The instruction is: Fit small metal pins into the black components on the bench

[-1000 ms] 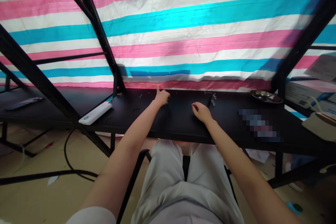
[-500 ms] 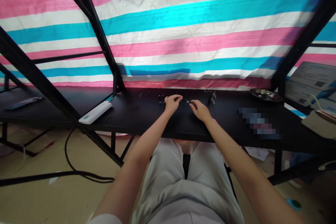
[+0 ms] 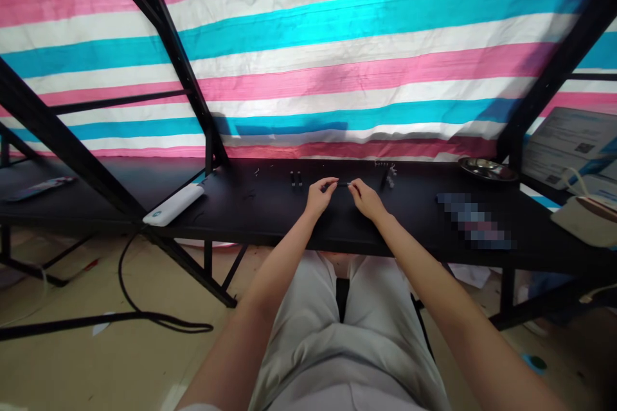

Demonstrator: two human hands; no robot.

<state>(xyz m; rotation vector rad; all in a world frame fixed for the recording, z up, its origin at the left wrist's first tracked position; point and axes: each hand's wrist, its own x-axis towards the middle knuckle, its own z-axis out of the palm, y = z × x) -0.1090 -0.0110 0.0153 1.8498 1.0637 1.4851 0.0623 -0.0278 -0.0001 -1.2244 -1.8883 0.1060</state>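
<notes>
Both hands meet over the black table (image 3: 231,215), pinching a thin dark rod-like piece (image 3: 342,183) between them. My left hand (image 3: 320,196) grips its left end with closed fingertips. The light-tipped right end sits in the closed fingertips of my right hand (image 3: 367,197). The piece is too small to name more closely. Just left of my left hand, two short dark cylinders (image 3: 295,178) with light ends lie side by side. Beyond my right hand are a dark upright-looking piece (image 3: 384,176) and a cluster of small grey parts (image 3: 392,174).
A white oblong device (image 3: 174,205) lies at left by the black metal frame (image 3: 180,70). At right are a shiny metal dish (image 3: 488,169), a blurred-out flat item (image 3: 475,221) and stacked boxes (image 3: 569,141). A striped sheet (image 3: 347,77) hangs behind the table.
My hands have drawn level, the left turning and shifting slightly right. The dark piece now lies nearly horizontal instead of slanted. Both short cylinders at left have come into full view.
</notes>
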